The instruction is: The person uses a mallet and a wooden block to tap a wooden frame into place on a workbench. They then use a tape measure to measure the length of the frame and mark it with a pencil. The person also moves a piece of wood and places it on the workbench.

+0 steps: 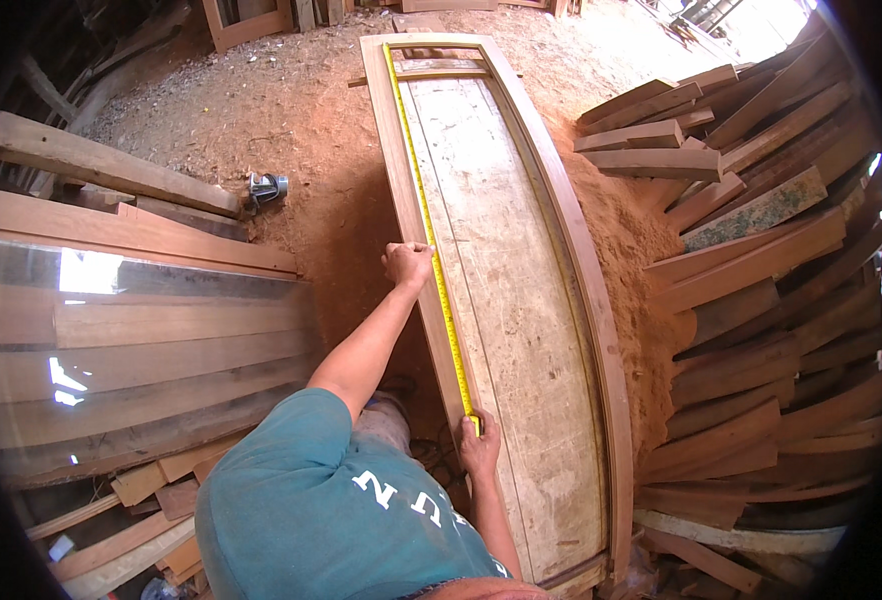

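A long yellow tape measure [422,190] lies stretched along the left rail of a wooden frame [616,400], from its far corner toward me. My right hand [479,447] grips the near end of the tape, where the case is mostly hidden by my fingers. Farther up the rail, my left hand [408,265] is closed, with its fingertips at the tape's edge; whether it pinches anything small is hidden. Under the frame is a pale, worn board [511,300] serving as a work surface, with a crosspiece [441,72] near the far end.
Stacked planks [191,325] stand to the left, beside a thick beam [111,165]. A small dark metal-and-plastic object [267,187] sits at the beam's end. Many timber offcuts [761,270] are piled on the right, next to heaped sawdust [611,225]. Cables lie near my feet.
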The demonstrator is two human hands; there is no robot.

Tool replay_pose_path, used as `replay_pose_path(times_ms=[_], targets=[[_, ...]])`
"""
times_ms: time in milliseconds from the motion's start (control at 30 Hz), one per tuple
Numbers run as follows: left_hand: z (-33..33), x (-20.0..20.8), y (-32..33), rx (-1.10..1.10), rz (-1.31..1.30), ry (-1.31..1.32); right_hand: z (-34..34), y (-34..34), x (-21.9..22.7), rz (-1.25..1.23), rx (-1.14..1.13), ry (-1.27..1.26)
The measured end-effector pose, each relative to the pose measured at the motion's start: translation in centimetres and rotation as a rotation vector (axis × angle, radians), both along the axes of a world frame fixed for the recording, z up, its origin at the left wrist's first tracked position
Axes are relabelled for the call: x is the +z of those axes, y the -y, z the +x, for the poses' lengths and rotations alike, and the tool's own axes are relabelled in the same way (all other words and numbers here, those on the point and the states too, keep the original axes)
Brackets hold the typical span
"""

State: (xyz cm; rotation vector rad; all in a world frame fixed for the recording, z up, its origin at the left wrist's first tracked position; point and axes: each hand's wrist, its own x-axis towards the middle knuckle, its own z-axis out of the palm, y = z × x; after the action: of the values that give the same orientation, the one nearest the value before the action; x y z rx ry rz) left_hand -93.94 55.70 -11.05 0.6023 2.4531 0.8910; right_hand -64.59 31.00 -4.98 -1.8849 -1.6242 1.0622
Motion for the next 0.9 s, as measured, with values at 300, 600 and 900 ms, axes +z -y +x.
replay_pose_path(times_ms=[300,600,900], targets=[[0.5,1.2,0.2,-0.005,-0.007,0.033,-0.1,-0.1,0.3,-0.028,-0.012,-0.004],[1.7,-0.9,-0.1,0.200,0.174,0.127,-0.6,-0.5,1.2,-0.023,-0.007,0.038],[1.1,-1.3,-0.1,0.145,0.187,0.288,-0.2,-0.5,-0.1,-0.053,-0.019,0.042]])
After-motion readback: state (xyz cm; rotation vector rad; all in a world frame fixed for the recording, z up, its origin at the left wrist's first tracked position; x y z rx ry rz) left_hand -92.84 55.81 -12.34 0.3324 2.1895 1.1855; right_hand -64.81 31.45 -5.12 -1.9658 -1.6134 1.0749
